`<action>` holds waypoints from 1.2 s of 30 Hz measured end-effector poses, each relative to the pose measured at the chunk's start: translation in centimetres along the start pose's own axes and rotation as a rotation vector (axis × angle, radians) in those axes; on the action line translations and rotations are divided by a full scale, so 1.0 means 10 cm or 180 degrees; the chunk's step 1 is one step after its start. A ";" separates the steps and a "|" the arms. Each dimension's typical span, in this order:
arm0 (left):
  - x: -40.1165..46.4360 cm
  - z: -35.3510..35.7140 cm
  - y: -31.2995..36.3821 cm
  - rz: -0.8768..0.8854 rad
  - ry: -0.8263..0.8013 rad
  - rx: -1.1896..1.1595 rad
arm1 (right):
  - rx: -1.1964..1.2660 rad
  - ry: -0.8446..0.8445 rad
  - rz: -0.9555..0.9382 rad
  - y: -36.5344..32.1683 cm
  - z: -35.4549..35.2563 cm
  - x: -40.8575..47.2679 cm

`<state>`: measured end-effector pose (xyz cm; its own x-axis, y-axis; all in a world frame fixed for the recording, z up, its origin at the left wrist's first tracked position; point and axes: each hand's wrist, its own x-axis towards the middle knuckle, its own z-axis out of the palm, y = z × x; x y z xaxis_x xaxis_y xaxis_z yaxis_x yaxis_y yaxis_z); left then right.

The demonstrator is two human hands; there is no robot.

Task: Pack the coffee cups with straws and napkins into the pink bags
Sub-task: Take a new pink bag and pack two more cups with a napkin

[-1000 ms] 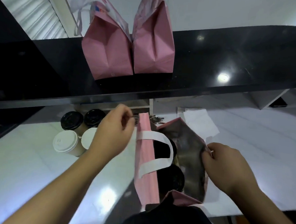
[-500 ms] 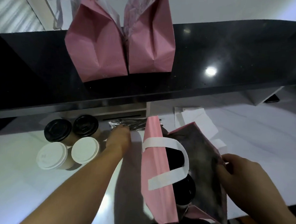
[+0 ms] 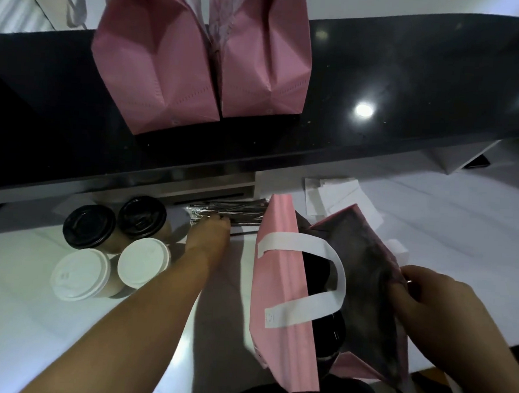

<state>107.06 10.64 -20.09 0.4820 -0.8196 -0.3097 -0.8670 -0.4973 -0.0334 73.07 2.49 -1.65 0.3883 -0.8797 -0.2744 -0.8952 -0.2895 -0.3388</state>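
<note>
An open pink bag [image 3: 279,302] with white handles stands on the white counter, with dark-lidded cups [image 3: 317,271] inside it. My right hand [image 3: 427,307] grips the bag's right rim and holds it apart. My left hand [image 3: 209,237] reaches forward to a pile of wrapped straws [image 3: 230,214] under the black ledge, fingertips on the pile; whether it has hold of a straw I cannot tell. To the left stand two black-lidded cups [image 3: 115,225] and two white-lidded cups [image 3: 110,269]. White napkins [image 3: 339,197] lie behind the bag.
Two more pink bags [image 3: 199,64] stand side by side on the raised black ledge [image 3: 407,99]. The white counter [image 3: 20,319] spreads to the left and right of the open bag. A dark garment shows at the bottom edge.
My left hand has left the bag's rim and stretched forward to the straw pile. My right hand keeps hold of the bag, which now stands more to the right.
</note>
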 end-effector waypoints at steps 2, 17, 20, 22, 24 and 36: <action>-0.03 -0.04 0.01 0.0084 -0.0086 -0.0007 | -0.0005 0.0006 -0.0008 0.00 -0.01 0.00; -0.88 -0.59 0.02 -0.0657 0.0319 -0.1770 | 0.0061 -0.0004 -0.0709 0.09 0.03 0.02; -1.25 -0.83 0.04 -0.0847 0.0698 -0.2170 | 0.0007 -0.0156 -0.0701 0.10 0.01 0.05; -1.50 -1.02 0.08 -0.0875 0.0846 -0.2171 | -0.0014 -0.0220 -0.0690 0.11 0.00 0.06; -1.75 -1.23 0.15 -0.0863 0.0841 -0.2123 | 0.0023 -0.0199 -0.0763 0.13 -0.01 0.07; -2.17 -2.06 1.09 -0.0070 -0.0318 -0.1484 | 0.0139 -0.0186 -0.1007 0.15 -0.01 0.07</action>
<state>89.73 17.12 5.79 0.4652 -0.7875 -0.4043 -0.6964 -0.6075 0.3820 71.94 1.40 -2.27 0.6588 -0.7252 -0.2001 -0.7184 -0.5275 -0.4535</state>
